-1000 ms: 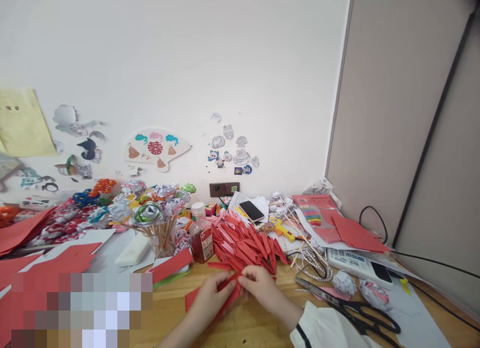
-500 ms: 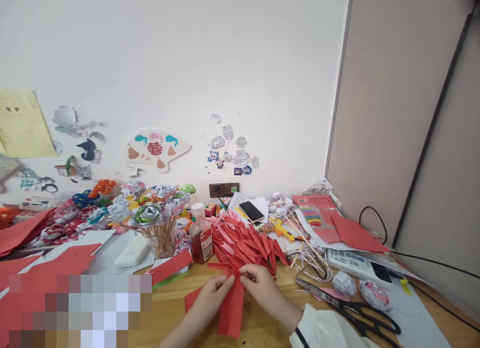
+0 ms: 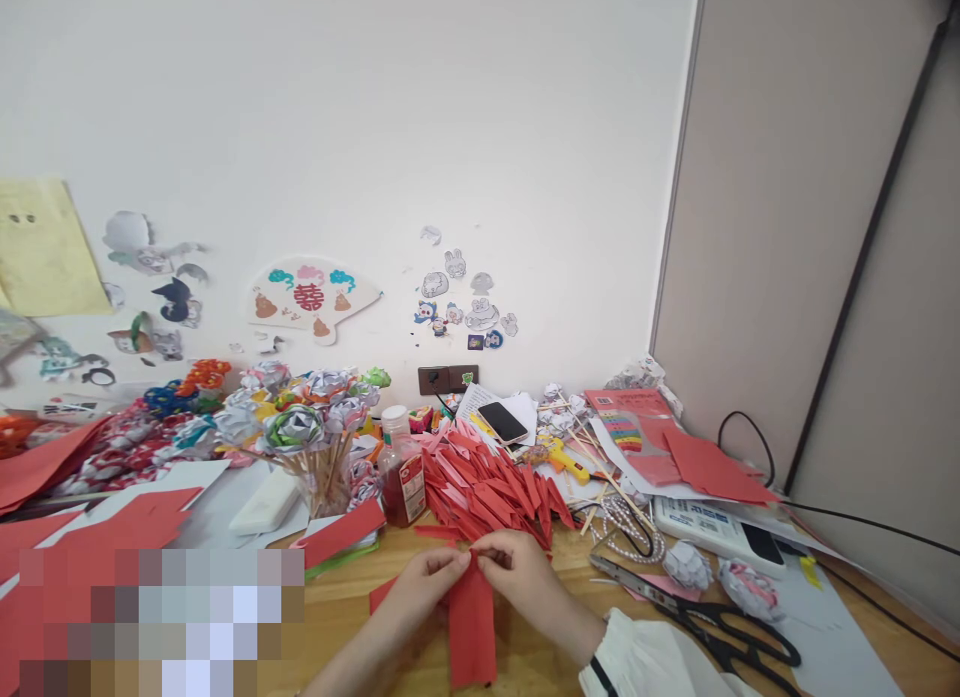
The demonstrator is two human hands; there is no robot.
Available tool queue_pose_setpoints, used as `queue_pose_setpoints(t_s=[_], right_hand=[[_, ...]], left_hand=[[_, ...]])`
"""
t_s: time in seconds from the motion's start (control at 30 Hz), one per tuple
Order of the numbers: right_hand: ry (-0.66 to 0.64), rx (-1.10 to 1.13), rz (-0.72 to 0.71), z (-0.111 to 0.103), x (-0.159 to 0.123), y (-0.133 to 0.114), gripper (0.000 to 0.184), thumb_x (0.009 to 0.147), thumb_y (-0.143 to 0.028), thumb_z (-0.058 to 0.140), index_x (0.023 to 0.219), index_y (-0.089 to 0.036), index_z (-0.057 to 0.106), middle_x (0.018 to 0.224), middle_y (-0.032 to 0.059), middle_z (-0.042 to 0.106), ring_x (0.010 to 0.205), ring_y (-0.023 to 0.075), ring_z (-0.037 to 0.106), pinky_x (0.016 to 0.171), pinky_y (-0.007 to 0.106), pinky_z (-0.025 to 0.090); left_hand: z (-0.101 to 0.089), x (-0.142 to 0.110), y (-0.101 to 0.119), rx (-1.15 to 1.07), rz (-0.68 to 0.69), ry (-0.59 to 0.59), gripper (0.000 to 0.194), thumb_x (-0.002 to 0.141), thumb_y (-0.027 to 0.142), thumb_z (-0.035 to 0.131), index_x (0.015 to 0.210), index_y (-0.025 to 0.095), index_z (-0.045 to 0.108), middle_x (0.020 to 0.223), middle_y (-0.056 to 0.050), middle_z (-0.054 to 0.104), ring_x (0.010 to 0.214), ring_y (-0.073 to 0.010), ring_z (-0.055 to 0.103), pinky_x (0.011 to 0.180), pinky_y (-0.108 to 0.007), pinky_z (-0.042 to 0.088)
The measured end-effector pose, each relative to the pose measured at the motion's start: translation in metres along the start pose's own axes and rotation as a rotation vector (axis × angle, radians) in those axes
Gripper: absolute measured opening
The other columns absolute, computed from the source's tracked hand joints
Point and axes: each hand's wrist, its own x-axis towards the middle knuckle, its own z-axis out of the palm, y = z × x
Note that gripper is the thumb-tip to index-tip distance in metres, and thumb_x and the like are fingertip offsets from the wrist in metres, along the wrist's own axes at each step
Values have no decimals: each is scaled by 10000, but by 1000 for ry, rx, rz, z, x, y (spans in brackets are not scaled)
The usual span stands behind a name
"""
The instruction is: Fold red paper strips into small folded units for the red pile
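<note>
Both my hands pinch the top end of a red paper strip (image 3: pixel 471 627) that hangs down toward me over the wooden table (image 3: pixel 360 597). My left hand (image 3: pixel 426 577) grips its upper left corner with closed fingers. My right hand (image 3: pixel 517 572) grips the upper right corner, and a white sleeve (image 3: pixel 645 657) covers that wrist. Just beyond my fingers lies a heap of folded red paper pieces (image 3: pixel 487 482). Another red sheet (image 3: pixel 384 597) lies flat under the strip.
A red-filled bottle (image 3: pixel 401 472) and a jar of paper flowers on sticks (image 3: pixel 315 447) stand left of the heap. Black scissors (image 3: pixel 697 617), crumpled paper balls (image 3: pixel 688 565), a phone (image 3: pixel 502 421), a remote-like device (image 3: pixel 720 532) and red sheets (image 3: pixel 705 467) lie to the right. Cables run along the right edge.
The red strip, folded and flat between my hands a second ago, has opened out and now hangs lengthwise toward me. My hands have stayed in nearly the same spot.
</note>
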Motion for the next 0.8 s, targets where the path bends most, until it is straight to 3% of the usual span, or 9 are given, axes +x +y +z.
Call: queue_pose_setpoints(t_s=[0.2,0.5,0.8], right_hand=[[7,-2,18,0,0,-4,220,669,-125,470,794,-149,650,693,39,637,619,142,558,566,224,425],[-12,9,6,2,-1,0,206,656,-125,469,768,-150,641,670,29,623,602,132,549,559,215,418],[-73,13,53,-2,-1,-1,198,677,-145,470,782,-147,638,647,21,612,587,124,535,539,208,396]], left_hand=[[0,-6,5,-170,-109,-89,432,565,568,555,691,155,566,569,-16,603,501,-140,552,504,-261,429],[-5,-2,1,54,1,-74,402,513,504,639,614,122,566,458,54,449,424,-68,412,422,-187,355],[-3,-4,4,203,90,-110,425,553,555,560,528,137,492,443,72,397,415,-63,352,435,-196,295]])
